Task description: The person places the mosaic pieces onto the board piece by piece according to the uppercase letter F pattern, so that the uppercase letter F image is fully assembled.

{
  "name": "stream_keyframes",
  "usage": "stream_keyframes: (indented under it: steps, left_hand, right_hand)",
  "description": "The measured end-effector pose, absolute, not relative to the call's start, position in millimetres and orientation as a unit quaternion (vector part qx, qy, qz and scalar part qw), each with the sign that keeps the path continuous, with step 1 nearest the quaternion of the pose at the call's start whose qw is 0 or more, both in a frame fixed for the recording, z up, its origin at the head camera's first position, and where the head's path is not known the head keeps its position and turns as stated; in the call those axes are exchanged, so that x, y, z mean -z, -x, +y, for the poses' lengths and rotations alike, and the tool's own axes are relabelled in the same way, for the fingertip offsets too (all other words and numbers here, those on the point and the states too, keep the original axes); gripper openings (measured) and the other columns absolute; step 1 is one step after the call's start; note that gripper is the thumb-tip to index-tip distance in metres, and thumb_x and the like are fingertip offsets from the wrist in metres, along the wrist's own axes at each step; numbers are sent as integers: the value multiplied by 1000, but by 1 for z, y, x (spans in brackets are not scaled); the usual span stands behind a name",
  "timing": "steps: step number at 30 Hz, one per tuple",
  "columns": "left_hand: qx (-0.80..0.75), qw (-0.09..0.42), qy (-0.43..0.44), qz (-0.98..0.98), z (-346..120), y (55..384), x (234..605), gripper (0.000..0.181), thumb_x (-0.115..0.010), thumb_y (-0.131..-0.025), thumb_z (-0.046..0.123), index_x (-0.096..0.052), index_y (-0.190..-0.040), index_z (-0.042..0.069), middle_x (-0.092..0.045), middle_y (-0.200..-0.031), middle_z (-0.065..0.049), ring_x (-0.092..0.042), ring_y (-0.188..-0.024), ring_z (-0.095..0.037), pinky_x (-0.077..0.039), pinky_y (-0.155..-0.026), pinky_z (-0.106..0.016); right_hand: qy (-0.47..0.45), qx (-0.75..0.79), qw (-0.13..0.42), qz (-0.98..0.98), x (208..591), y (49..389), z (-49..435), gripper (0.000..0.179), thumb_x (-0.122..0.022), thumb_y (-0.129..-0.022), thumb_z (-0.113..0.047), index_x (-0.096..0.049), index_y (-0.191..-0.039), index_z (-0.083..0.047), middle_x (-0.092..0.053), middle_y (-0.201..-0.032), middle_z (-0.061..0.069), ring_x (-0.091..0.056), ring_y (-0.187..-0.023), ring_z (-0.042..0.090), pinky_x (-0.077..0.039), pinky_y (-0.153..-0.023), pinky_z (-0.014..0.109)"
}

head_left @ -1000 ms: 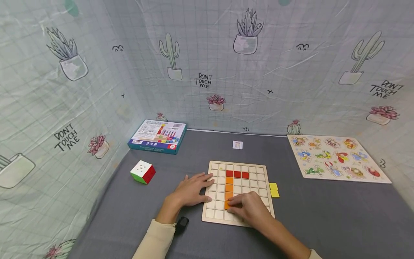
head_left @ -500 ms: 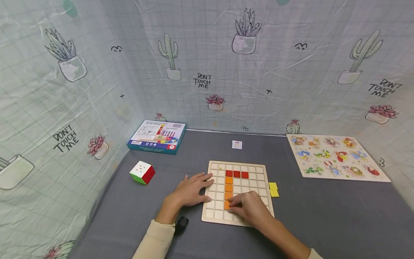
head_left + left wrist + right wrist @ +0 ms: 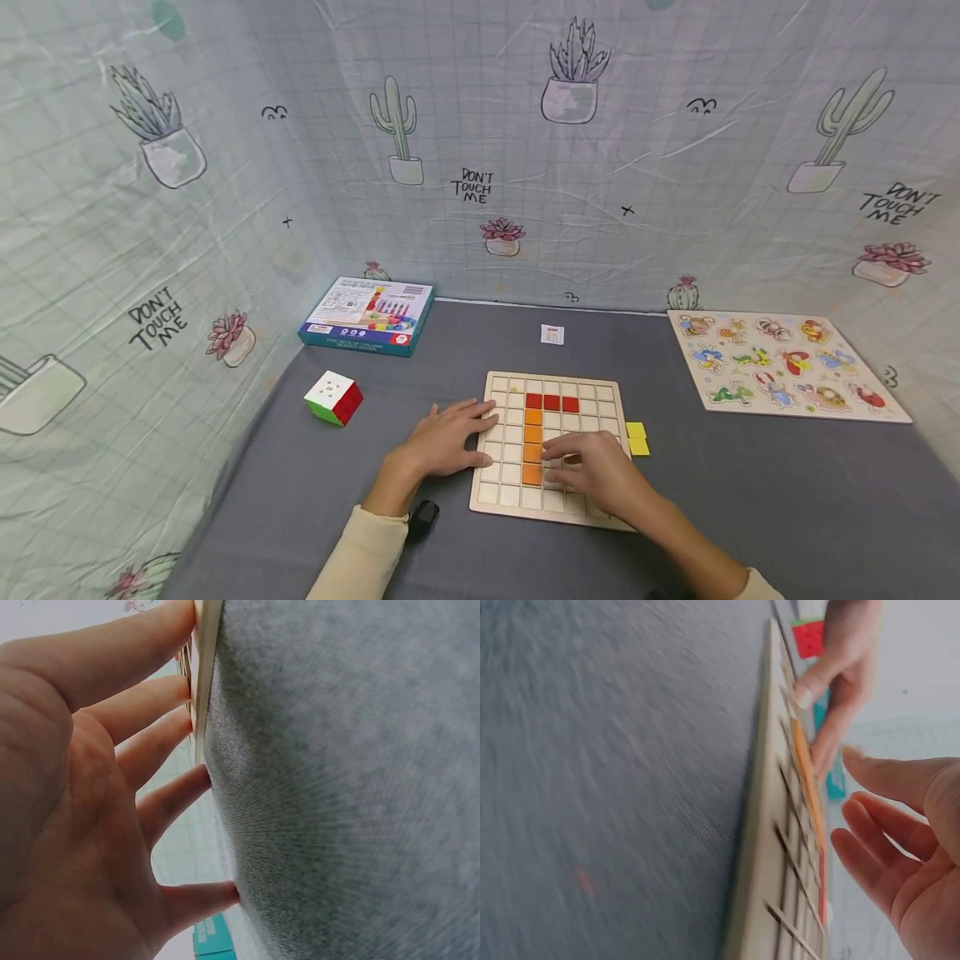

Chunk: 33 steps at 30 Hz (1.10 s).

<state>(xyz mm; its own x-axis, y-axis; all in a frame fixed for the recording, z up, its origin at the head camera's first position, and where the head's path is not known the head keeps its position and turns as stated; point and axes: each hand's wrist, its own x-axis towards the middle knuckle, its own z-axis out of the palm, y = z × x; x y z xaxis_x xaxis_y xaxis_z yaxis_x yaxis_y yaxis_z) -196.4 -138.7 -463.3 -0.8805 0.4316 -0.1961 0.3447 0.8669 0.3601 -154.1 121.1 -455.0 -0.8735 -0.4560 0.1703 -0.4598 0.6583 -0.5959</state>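
Note:
A wooden grid board [image 3: 510, 497] lies on the grey cloth. In it sit a row of 3 red square tiles [image 3: 552, 403] and, below the leftmost, a column of several orange square tiles [image 3: 532, 452]. My left hand [image 3: 444, 439] is spread at the board's left edge, thumb and fingertips on its rim; the left wrist view shows the fingers [image 3: 154, 742] splayed, two on the cloth. My right hand [image 3: 600, 473] hovers over the board just right of the orange column. In the right wrist view, its thumb and fingers [image 3: 885, 772] stand apart with nothing between them.
Two yellow tiles [image 3: 637, 438] lie right of the board. A puzzle cube [image 3: 334, 398] and a boxed toy [image 3: 367, 317] are to the left. A small printed card [image 3: 552, 335] lies behind the board, an insect puzzle board [image 3: 791, 367] at the back right. Printed fabric hangs behind.
My right thumb and fingers have let go of the lowest orange tile and moved off to the right. That tile stays in its cell, and my left hand keeps its place.

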Motion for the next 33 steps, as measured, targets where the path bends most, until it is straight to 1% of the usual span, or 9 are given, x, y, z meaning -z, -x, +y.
stream_keyframes:
  steps: [2, 9, 13, 17, 21, 27, 33]
  left_hand:
    - [-160, 136, -203, 956, -139, 196, 463, 69, -76, -89, 44, -53, -150, 23, -41, -165, 4, -34, -156, -28, -22, -121, -74]
    - [-174, 139, -209, 952, -141, 195, 463, 68, -76, -89, 41, -53, -150, 22, -40, -165, 4, -33, -156, -28, -19, -121, -74]
    - [-176, 140, -211, 951, -141, 196, 462, 68, -76, -89, 42, -53, -150, 22, -40, -165, 3, -32, -156, -28, -19, -122, -74]
    - [-178, 141, -211, 951, -141, 198, 462, 68, -76, -89, 41, -53, -150, 22, -40, -165, 4, -32, -156, -28, -18, -122, -74]
    - [-180, 141, -211, 950, -141, 199, 462, 68, -76, -89, 41, -53, -150, 22, -40, -165, 4, -32, -156, -28, -18, -122, -74]
    - [-182, 139, -210, 951, -140, 199, 461, 68, -76, -89, 41, -53, -150, 22, -40, -165, 5, -32, -156, -29, -19, -122, -74]
    - [-190, 138, -214, 948, -141, 199, 461, 67, -77, -89, 39, -54, -150, 21, -40, -165, 4, -32, -156, -29, -18, -122, -74]
  right_hand:
    - [-237, -330, 9, -913, 450, 154, 128, 22, -86, -79, -12, -82, -101, -12, -80, -109, 4, -77, -101, 22, -64, -78, 28]
    - [-215, -337, 63, -914, 443, 152, 160, 28, -86, -79, -9, -80, -106, -12, -80, -109, 2, -76, -97, 21, -63, -75, 28]
    - [-186, -342, 75, -918, 443, 153, 176, 33, -86, -79, -9, -79, -111, -11, -78, -116, 6, -74, -104, 26, -63, -76, 31]
    - [-160, -328, 89, -927, 445, 156, 193, 39, -87, -79, -12, -77, -117, -12, -75, -124, 8, -69, -115, 32, -63, -81, 39]
    - [-136, -321, 79, -934, 451, 160, 209, 45, -85, -81, -14, -73, -125, -12, -71, -132, 11, -64, -120, 34, -61, -85, 45]
    - [-119, -304, 41, -944, 459, 167, 229, 52, -81, -86, -16, -66, -136, -11, -66, -139, 17, -63, -123, 40, -60, -86, 49]
    - [-119, -297, 1, -947, 468, 173, 237, 55, -78, -89, -17, -61, -141, -8, -62, -142, 23, -60, -128, 46, -58, -90, 54]
